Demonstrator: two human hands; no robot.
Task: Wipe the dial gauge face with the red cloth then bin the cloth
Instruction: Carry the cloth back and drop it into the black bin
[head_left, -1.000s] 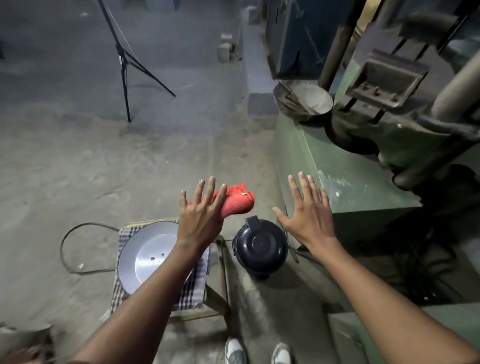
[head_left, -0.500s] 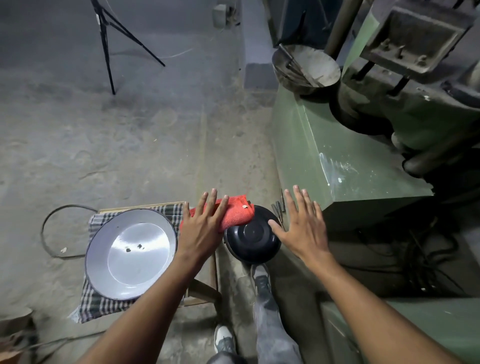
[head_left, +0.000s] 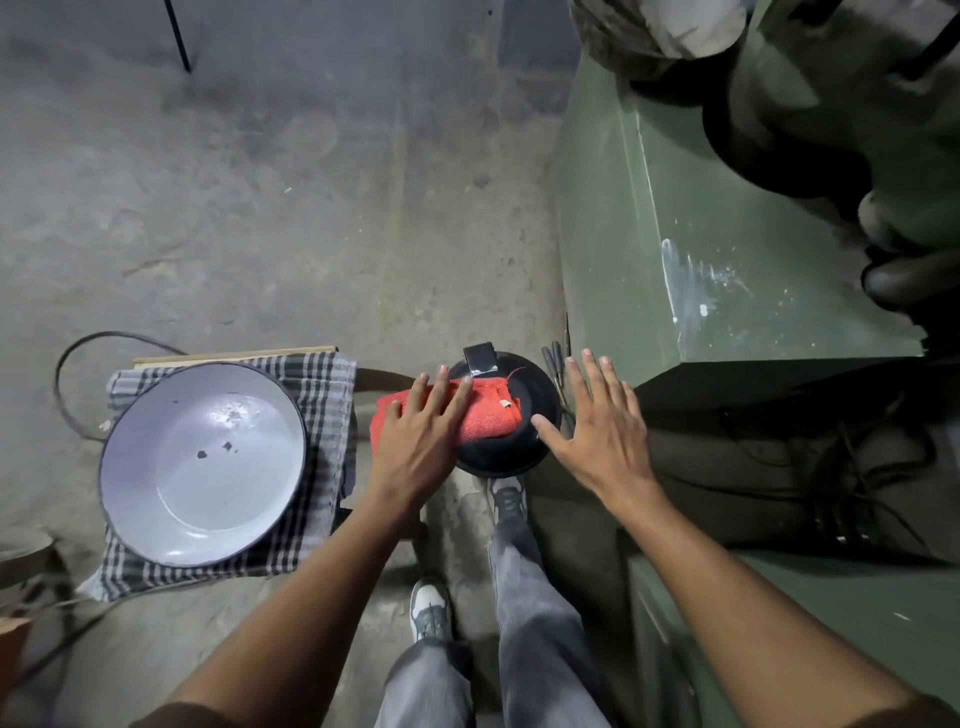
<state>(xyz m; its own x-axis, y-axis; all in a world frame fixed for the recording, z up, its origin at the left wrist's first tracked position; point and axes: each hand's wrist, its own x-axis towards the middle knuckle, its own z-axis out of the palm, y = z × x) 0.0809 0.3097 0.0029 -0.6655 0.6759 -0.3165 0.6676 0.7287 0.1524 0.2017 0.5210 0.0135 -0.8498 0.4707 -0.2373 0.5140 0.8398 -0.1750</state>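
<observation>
Now that the left hand (head_left: 423, 441) has come down flat onto the red cloth (head_left: 485, 418), versus a second ago when both hands hovered above it, the wipe looks set to start. Left fingers (head_left: 441, 387) are spread and pressing the cloth down, not pinching it. The cloth lies half over the round black dial gauge (head_left: 530, 431), covering its left part; the right part of the face shows bare. The right hand (head_left: 597, 426) sits at the gauge's right rim, fingers spread, thumb touching or just beside the edge; can't tell if it bears weight. My read: it steadies the gauge while the left does the rubbing. The view has also dropped closer since half a second ago, so the person is leaning in. Task status: contact made, wiping not clearly begun, binning not done. Likely bin is the white enamel basin (head_left: 202, 462) on the checked cloth (head_left: 322, 395) over the small table (head_left: 234, 356) to the left, but that's a guess. Count: one red cloth, one gauge, one basin, one checked cloth, two hands, two shoes, one green machine base (head_left: 701, 234) on the right, one black cable loop (head_left: 78, 364) on the floor. A few thin tools (head_left: 553, 356) lie beside the gauge; number unclear. Basin holds a couple of dark specks.
</observation>
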